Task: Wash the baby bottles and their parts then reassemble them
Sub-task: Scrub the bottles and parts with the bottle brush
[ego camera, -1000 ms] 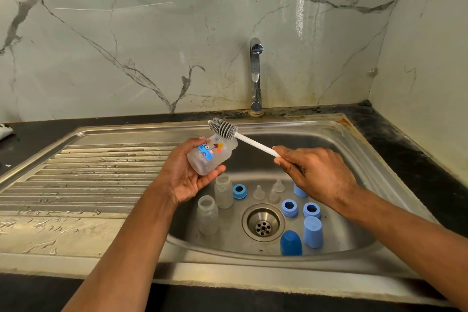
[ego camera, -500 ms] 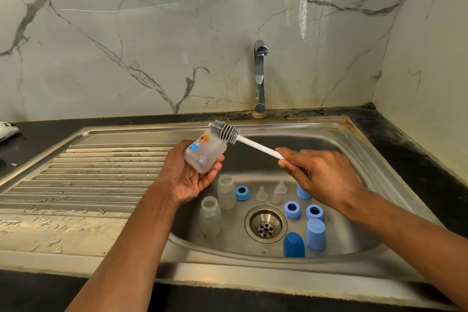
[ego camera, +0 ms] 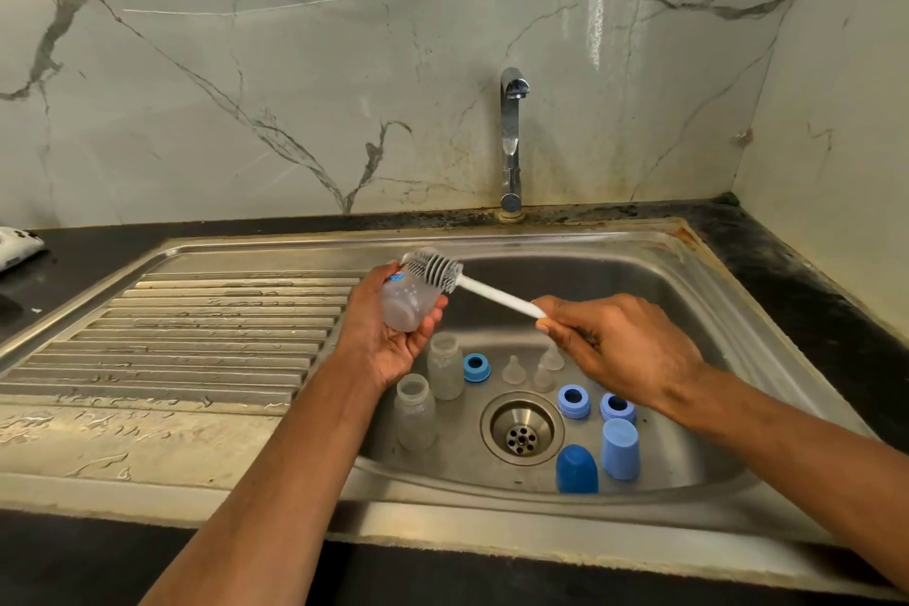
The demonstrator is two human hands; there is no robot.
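Baby bottle (ego camera: 410, 305), frosted and tilted, lay gripped in the left hand (ego camera: 388, 340) above the left edge of the sink basin (ego camera: 688, 290). Its label showed only a blue and red scrap, with no writing legible. The right hand (ego camera: 624, 349) pinched the white handle of a bottle brush (ego camera: 435, 268), whose grey bristles touched the bottle's upper side. Two more bottles (ego camera: 415, 411) stood left of the drain (ego camera: 521, 431); clear nipples (ego camera: 514, 369) stood behind it, one partly hidden by the right hand; blue rings (ego camera: 573, 401) and caps (ego camera: 620, 448) stood right of it. A white object (ego camera: 17, 246) was cut off at the frame's left edge.
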